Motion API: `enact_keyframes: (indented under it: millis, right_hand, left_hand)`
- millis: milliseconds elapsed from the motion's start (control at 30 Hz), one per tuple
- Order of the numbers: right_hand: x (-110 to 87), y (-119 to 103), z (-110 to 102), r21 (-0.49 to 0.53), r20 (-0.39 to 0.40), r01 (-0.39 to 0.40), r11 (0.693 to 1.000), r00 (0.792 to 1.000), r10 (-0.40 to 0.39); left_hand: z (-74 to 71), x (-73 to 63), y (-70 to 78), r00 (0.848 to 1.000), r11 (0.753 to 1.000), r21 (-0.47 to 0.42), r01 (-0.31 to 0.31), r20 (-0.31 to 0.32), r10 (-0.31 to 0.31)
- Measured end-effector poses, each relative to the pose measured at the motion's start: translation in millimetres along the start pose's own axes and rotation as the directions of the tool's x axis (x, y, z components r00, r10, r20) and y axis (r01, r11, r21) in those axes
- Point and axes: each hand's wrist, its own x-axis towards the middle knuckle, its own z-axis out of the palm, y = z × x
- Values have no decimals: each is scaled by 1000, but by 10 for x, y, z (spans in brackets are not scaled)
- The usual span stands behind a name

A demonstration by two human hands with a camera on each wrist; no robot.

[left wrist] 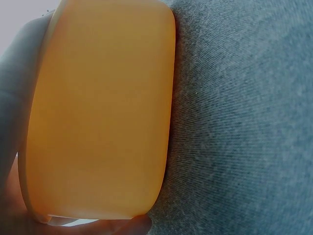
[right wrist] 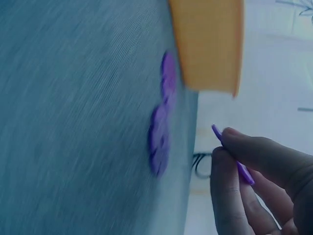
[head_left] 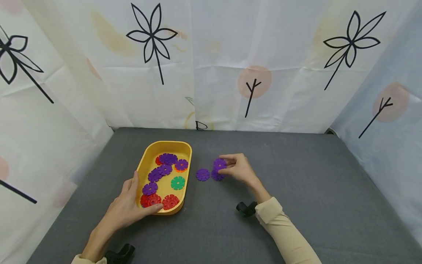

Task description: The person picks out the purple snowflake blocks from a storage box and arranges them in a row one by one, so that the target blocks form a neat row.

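My left hand (head_left: 126, 205) grips the near left corner of a yellow tray (head_left: 188, 190), fingers along its left side and thumb over the near rim. In the left wrist view, the tray's smooth wall (left wrist: 102, 107) fills much of the picture. To the right of the tray, my right hand (head_left: 240, 169) pinches a purple flower-shaped disc (head_left: 219, 164) between thumb and fingers. This disc (right wrist: 245, 174) shows edge-on in the right wrist view, above the table. Below it lie purple discs (head_left: 202, 175) on the cloth, close together.
Inside the tray lie several purple discs (head_left: 150, 188), red discs (head_left: 170, 201) near the front and a green disc (head_left: 178, 183). Grey cloth (head_left: 296, 183) covers the table. A patterned white curtain (head_left: 217, 44) stands behind and at both sides.
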Motion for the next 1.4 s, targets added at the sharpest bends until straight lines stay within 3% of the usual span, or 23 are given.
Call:
enact_keyframes:
  millis: [533,767,1033,1200,1400]
  right_hand:
    - [-63,293,-207,-162,0,-95,982,995,97]
    - [-85,290,-196,-269,-16,-62,961,998,60]
    - [-110,242,-168,-330,-33,-90,940,996,84]
    - [-130,150,-135,-334,-40,-49,941,998,37]
    - [-141,-106,-28,-228,-46,95,969,993,-108]
  left_hand:
    - [4,8,0,1000,1000,2,16,11,-16]
    - [-4,9,8,1000,1000,1,22,11,-22]
    - [-10,11,7,1000,1000,3,23,17,-23]
    - [-9,14,1,1000,1000,4,21,16,-21]
    - [2,1,0,1000,1000,-2,11,4,-11]
